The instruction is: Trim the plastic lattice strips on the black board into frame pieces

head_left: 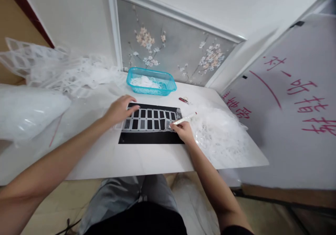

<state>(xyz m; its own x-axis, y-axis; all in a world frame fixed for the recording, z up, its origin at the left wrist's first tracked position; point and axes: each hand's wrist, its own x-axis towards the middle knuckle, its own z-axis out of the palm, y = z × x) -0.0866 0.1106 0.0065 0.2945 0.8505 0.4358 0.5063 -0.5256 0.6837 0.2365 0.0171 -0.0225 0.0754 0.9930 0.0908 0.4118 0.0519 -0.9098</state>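
Note:
A black mat (147, 139) lies on the white table (126, 158). On the mat rests a clear plastic sheet (151, 119) cut into rows of rectangular windows. My left hand (119, 109) lies flat on the sheet's left end, fingers stretched out. My right hand (183, 130) is closed round a white pen-like tool (183, 119), its tip touching the sheet's right end.
A turquoise basket (151, 82) with white scraps stands behind the mat. Small red-handled scissors (183, 100) lie to its right. Piles of white plastic offcuts (220, 133) fill the table's right side, more netting (52, 70) sits at the left. A whiteboard (288, 98) with red writing leans at right.

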